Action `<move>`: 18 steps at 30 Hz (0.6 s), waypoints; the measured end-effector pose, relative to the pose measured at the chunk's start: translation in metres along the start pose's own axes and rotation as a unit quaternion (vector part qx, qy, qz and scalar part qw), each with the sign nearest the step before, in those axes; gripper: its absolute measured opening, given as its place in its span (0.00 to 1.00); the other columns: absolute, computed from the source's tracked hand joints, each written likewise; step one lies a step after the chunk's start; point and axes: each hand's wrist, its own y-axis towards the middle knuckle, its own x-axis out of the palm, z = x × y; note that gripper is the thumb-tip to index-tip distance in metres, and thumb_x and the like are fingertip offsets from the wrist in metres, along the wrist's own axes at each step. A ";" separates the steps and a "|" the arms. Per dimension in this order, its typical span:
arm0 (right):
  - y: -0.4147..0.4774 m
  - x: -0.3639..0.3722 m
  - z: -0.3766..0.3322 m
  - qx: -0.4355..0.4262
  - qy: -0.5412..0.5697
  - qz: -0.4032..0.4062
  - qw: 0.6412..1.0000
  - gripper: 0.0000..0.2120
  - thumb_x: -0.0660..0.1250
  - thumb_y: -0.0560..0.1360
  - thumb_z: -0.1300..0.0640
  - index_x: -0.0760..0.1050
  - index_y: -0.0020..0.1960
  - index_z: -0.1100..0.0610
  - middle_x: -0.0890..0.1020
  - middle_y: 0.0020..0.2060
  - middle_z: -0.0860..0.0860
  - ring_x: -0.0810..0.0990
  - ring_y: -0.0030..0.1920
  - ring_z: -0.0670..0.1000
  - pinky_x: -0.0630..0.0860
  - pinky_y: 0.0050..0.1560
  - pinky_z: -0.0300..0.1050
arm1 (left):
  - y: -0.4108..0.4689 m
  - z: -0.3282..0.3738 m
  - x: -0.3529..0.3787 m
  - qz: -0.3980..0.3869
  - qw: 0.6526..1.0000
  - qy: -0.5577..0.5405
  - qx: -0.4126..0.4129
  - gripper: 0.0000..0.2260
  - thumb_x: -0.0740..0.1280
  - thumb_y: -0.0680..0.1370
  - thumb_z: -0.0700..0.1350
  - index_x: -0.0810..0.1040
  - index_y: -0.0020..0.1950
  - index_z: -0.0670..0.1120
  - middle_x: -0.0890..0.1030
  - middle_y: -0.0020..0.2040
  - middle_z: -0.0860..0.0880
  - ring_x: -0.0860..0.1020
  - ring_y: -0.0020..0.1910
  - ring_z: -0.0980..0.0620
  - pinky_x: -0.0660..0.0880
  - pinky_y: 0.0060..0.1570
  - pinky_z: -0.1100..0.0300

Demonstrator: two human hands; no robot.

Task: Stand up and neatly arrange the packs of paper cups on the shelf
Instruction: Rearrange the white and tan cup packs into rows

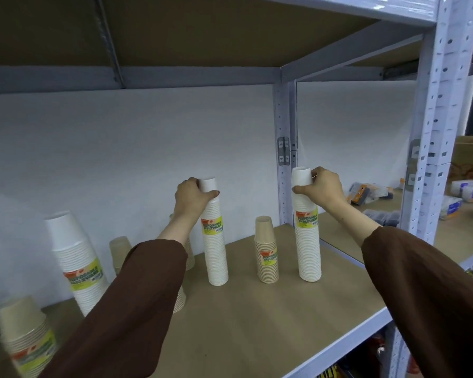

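A short brown pack (pixel 266 255) of cups stands upright on the shelf (pixel 257 317). Left of it the left hand (pixel 193 197) grips the top of a tall white pack (pixel 216 246). Right of it the right hand (pixel 325 186) grips the top of a second white pack (pixel 308 246).

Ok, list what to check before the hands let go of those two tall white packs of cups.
1. Left hand grips the top of the left tall white pack: ok.
2. Right hand grips the top of the right tall white pack: ok.
3. Both bases rest on the shelf board: ok.
4. Both tall packs truly vertical: cannot tell; the wide lens bends lines.
5. Short brown pack stands upright between them, touching neither: ok.
6. Brown packs behind the left sleeve upright: cannot tell, partly hidden.
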 end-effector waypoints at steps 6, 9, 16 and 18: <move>-0.006 -0.014 -0.033 -0.033 0.019 -0.030 0.999 0.22 0.75 0.65 0.52 0.76 0.52 0.65 0.81 0.52 0.60 0.78 0.48 0.58 0.71 0.42 0.45 | -0.015 0.004 -0.018 0.009 1.000 0.004 0.018 0.20 0.74 0.69 0.48 0.77 0.55 0.38 0.81 0.54 0.41 0.78 0.53 0.43 0.69 0.45 0.59; -0.015 -0.014 -0.056 -0.052 0.036 -0.063 0.996 0.21 0.75 0.65 0.51 0.78 0.50 0.65 0.82 0.49 0.59 0.76 0.43 0.54 0.72 0.41 0.45 | -0.021 0.006 -0.034 0.022 1.000 0.004 0.020 0.20 0.74 0.68 0.49 0.78 0.55 0.38 0.81 0.54 0.41 0.79 0.53 0.43 0.70 0.45 0.59; -0.040 0.018 -0.098 -0.090 0.072 -0.112 0.987 0.22 0.76 0.64 0.51 0.78 0.49 0.66 0.81 0.47 0.58 0.78 0.45 0.55 0.73 0.43 0.46 | -0.033 0.007 -0.064 0.036 0.999 0.004 0.003 0.19 0.75 0.67 0.49 0.79 0.53 0.39 0.82 0.53 0.42 0.79 0.52 0.44 0.70 0.43 0.60; -0.044 0.031 -0.103 -0.090 0.076 -0.117 0.986 0.21 0.76 0.64 0.51 0.78 0.47 0.66 0.80 0.44 0.57 0.76 0.43 0.53 0.70 0.40 0.44 | -0.038 0.005 -0.065 0.034 0.999 0.004 -0.001 0.20 0.75 0.67 0.49 0.78 0.53 0.40 0.82 0.53 0.43 0.79 0.52 0.44 0.70 0.43 0.60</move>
